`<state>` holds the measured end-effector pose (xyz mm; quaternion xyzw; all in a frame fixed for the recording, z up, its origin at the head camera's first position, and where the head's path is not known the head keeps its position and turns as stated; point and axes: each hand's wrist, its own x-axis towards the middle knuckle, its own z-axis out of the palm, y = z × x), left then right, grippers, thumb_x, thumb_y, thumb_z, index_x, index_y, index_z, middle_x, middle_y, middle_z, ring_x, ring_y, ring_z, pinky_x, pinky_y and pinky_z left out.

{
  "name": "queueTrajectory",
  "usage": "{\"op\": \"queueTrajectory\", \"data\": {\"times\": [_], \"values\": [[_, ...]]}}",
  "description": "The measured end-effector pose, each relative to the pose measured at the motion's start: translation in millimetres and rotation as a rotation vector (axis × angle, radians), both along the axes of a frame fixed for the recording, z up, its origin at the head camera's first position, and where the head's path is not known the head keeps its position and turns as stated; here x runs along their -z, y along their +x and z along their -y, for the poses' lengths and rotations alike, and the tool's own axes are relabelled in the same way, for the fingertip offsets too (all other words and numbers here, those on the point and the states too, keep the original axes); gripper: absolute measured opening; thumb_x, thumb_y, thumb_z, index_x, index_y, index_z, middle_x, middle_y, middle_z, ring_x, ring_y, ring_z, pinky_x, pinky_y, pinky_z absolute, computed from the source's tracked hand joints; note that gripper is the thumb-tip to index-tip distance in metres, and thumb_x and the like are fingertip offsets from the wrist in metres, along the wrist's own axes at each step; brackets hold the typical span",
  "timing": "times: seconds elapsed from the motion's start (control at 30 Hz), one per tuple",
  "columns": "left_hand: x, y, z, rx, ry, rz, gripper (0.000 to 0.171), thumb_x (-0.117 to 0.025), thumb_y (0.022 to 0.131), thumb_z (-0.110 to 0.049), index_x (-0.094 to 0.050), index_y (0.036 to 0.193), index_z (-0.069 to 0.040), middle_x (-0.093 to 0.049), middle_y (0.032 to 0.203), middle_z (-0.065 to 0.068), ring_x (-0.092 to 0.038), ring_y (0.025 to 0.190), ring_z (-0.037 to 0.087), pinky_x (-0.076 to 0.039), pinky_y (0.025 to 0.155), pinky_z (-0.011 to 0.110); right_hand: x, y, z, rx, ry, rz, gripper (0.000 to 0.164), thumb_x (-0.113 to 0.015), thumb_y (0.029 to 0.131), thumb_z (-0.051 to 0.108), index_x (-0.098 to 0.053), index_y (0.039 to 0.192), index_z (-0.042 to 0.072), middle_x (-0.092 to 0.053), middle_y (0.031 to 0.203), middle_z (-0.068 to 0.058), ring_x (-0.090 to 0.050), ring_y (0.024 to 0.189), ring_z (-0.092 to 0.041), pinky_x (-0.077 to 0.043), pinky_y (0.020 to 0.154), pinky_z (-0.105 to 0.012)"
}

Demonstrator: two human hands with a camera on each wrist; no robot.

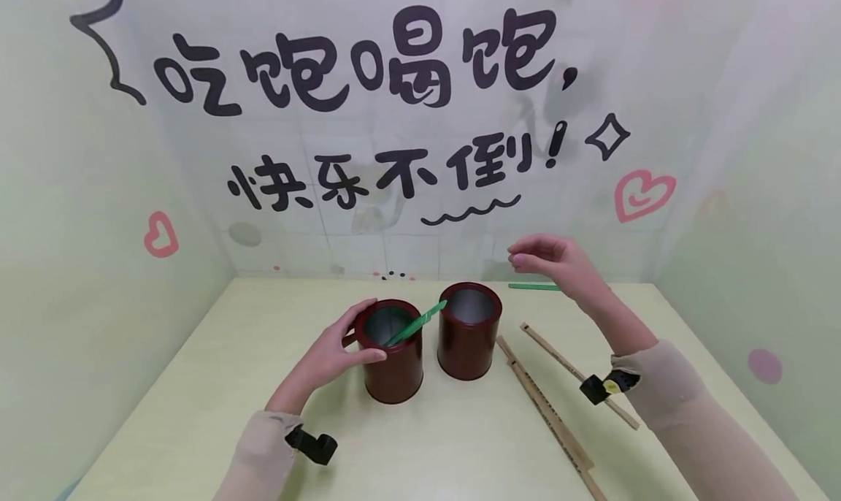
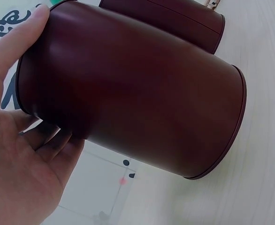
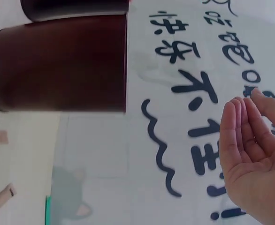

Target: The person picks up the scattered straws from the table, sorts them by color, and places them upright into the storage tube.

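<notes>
My left hand (image 1: 335,351) grips a dark red cylindrical can (image 1: 394,377) near its top, thumb on the near side and fingers round the far side. The can stands upright on the table, its mouth facing up. Inside it, a flat green strip (image 1: 420,323) leans to the right over the rim. A second dark red can (image 1: 468,347) stands just to the right. Above and to the right of that can, my right hand (image 1: 548,256) hovers in the air. Its fingers are loosely bent, and the right wrist view shows nothing between the fingers (image 3: 240,122) and thumb.
Several thin brown strips with dark markings, including one long strip (image 1: 548,413) and another (image 1: 571,366), lie right of the cans on the pale table (image 1: 197,384). Another green strip (image 1: 532,286) lies at the back edge. Walls with printed writing enclose the table.
</notes>
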<state>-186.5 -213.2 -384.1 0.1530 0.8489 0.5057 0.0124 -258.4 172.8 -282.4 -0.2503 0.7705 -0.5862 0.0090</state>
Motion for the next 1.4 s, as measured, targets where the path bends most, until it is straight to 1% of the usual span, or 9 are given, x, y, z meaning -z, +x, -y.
{"op": "queueTrajectory", "data": {"times": [0.5,0.7,0.8,1.03,1.17,1.2,1.23,1.3,1.4], "values": [[3.2,0.2,2,0.015,0.004,-0.005,0.087,-0.08,0.084,-0.029,-0.032,0.155,-0.016,-0.038,0.157,0.015,-0.044,0.14,0.043,-0.046,0.109,0.056,28.3,-16.5,-67,0.097,-0.21,0.158,0.012,-0.063,0.098,0.016,-0.07,0.108,0.014,-0.074,0.1,0.009,-0.071,0.092,-0.004,-0.057,0.086,-0.016],[1.2,0.2,2,0.009,-0.001,-0.004,0.086,-0.08,0.085,-0.029,-0.032,0.155,-0.018,-0.038,0.157,0.015,-0.045,0.14,0.043,-0.046,0.109,0.056,43.7,-28.9,-90,0.117,-0.284,0.176,0.014,-0.06,0.099,0.012,-0.068,0.11,0.008,-0.075,0.099,0.009,-0.072,0.091,-0.002,-0.057,0.084,-0.015],[1.2,0.4,1,0.01,0.002,0.001,0.086,-0.08,0.085,-0.028,-0.032,0.155,-0.018,-0.038,0.157,0.015,-0.044,0.14,0.043,-0.046,0.109,0.056,53.3,-36.0,-103,0.129,-0.294,0.173,0.013,-0.059,0.1,0.012,-0.068,0.109,0.011,-0.075,0.099,0.01,-0.072,0.09,-0.001,-0.057,0.084,-0.014],[0.7,-1.0,0,0.01,0.004,0.006,0.086,-0.08,0.085,-0.03,-0.032,0.155,-0.018,-0.039,0.157,0.013,-0.044,0.14,0.043,-0.046,0.109,0.057,73.2,-53.6,-132,0.249,-0.159,0.131,0.01,-0.063,0.099,0.017,-0.067,0.108,0.016,-0.072,0.093,0.019,-0.07,0.085,0.005,-0.055,0.079,-0.008],[1.0,-2.2,0,0.016,0.005,0.01,0.086,-0.08,0.085,-0.031,-0.033,0.155,-0.018,-0.04,0.156,0.012,-0.043,0.141,0.041,-0.044,0.111,0.056,87.1,-61.8,-150,0.29,-0.174,0.154,0.01,-0.063,0.098,0.014,-0.067,0.106,0.018,-0.072,0.09,0.021,-0.069,0.083,0.007,-0.055,0.076,-0.007],[1.2,-2.2,0,0.016,0.004,0.014,0.086,-0.08,0.085,-0.031,-0.033,0.155,-0.019,-0.04,0.156,0.012,-0.043,0.141,0.041,-0.044,0.111,0.056,90.6,-63.4,-154,0.303,-0.154,0.151,0.01,-0.063,0.098,0.015,-0.066,0.107,0.019,-0.071,0.09,0.022,-0.068,0.083,0.009,-0.054,0.076,-0.006],[1.5,-2.2,0,0.014,0.003,0.016,0.085,-0.08,0.085,-0.031,-0.033,0.155,-0.02,-0.04,0.156,0.012,-0.043,0.141,0.04,-0.044,0.111,0.056,94.1,-65.1,-158,0.319,-0.121,0.145,0.01,-0.062,0.099,0.017,-0.066,0.109,0.018,-0.07,0.09,0.025,-0.067,0.083,0.01,-0.053,0.076,-0.006],[2.4,-1.6,0,0.008,-0.001,0.017,0.085,-0.08,0.084,-0.032,-0.033,0.155,-0.021,-0.041,0.156,0.011,-0.043,0.141,0.04,-0.044,0.111,0.056,101.1,-68.5,-164,0.371,-0.005,0.119,0.023,-0.061,0.1,0.025,-0.064,0.117,0.011,-0.065,0.09,0.031,-0.063,0.083,0.015,-0.051,0.077,-0.005],[4.4,0.5,1,0.001,0.005,0.017,0.085,-0.08,0.085,-0.031,-0.034,0.154,-0.021,-0.041,0.156,0.011,-0.043,0.141,0.039,-0.043,0.112,0.056,111.3,-72.8,-172,0.455,0.226,0.085,0.052,-0.058,0.1,0.04,-0.057,0.133,0.0,-0.055,0.091,0.039,-0.051,0.083,0.021,-0.051,0.086,-0.02]]}}
